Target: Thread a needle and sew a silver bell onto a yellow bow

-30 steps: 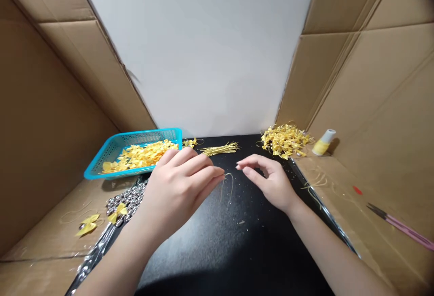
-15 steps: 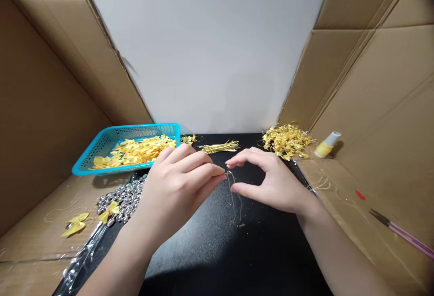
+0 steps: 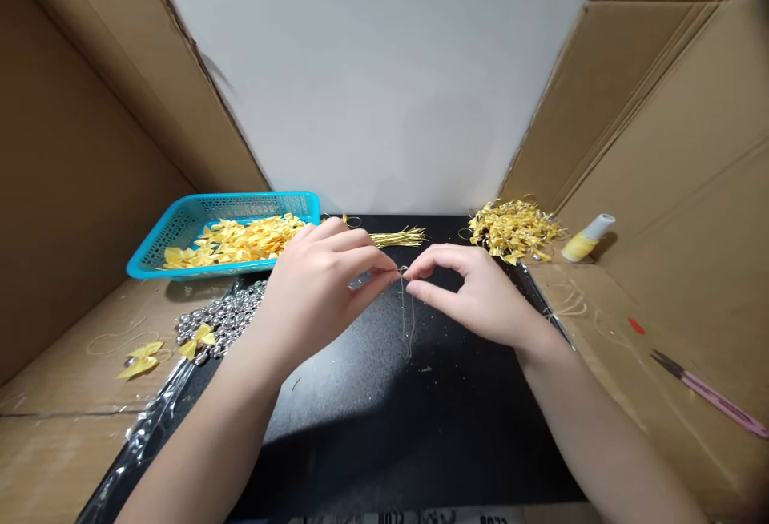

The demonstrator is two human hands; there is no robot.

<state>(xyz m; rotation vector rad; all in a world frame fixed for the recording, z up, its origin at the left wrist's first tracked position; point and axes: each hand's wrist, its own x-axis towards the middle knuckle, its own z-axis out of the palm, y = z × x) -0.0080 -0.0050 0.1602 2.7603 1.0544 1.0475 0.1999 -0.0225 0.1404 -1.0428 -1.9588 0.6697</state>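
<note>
Over the middle of the black work surface, a thin gold cord (image 3: 404, 312) hangs down in a narrow loop from between my hands. The fingertips of my left hand (image 3: 336, 284) pinch its top from the left. My right hand (image 3: 465, 288) meets it from the other side, thumb and forefinger curled close around the cord's top. Whether a knot sits there is too small to tell. Just behind the hands lies a bundle of gold cords (image 3: 401, 236), partly covered by my left hand.
A blue basket (image 3: 150, 255) of yellow bows stands back left, silver beads (image 3: 225, 316) before it. Two bows (image 3: 142, 359) lie left. Back right are a heap of bows (image 3: 510, 227) and a spool (image 3: 585, 242). Pink-handled snips (image 3: 709, 396) and a red scrap (image 3: 637, 326) lie right.
My right thumb and forefinger have drawn nearer each other and nearer my left fingertips at the cord's top. The whole scene sits slightly higher in the picture as the camera tilts down.
</note>
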